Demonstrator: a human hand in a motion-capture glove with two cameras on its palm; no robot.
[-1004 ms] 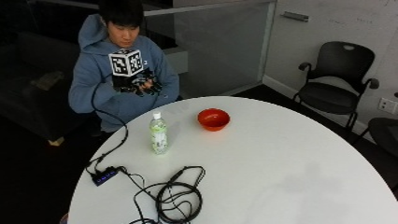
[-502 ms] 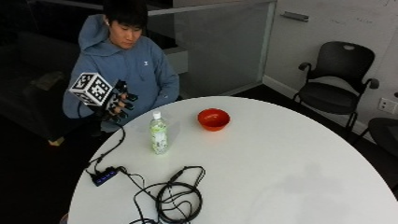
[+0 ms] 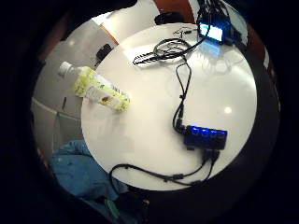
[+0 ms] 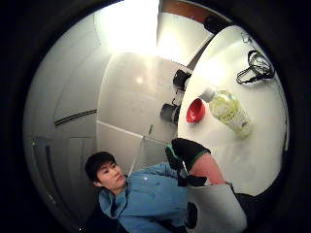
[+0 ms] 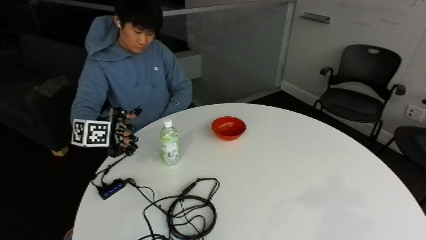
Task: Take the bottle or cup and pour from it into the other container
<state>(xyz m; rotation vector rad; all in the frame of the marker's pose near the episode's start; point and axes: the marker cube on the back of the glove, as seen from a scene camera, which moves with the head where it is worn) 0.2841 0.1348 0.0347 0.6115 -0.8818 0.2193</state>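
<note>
Nearest the camera, in the lower left of the outside view, a coil of black cable (image 5: 190,212) lay on the white round desk (image 5: 319,190), running to a small hub (image 5: 111,189) with blue lights close to the desk's left edge; these looked like recording gear rather than part of the job. Just above the hub, at the left of the frame, the gloved right hand (image 5: 124,132) hung off the desk's rim, level with the bottle and apart from it, touching nothing. Its grip was released: the fingers showed spread and relaxed, holding no object, which fits a hand lined up for a sideways reach rather than one already at work. The bottle (image 5: 170,145), clear with a green label and white cap, stood upright on the desk just right of the hand, in the left-centre of the frame, and the little finger side palm view had it near the desk's edge, so the palm faced that way. Further back and to the right, near the upper centre, the red bowl (image 5: 228,127) sat open side up, near the bottle but not touching it, probably the container meant to receive the pour. Behind the desk sat the person in a blue hoodie (image 5: 133,85).
</note>
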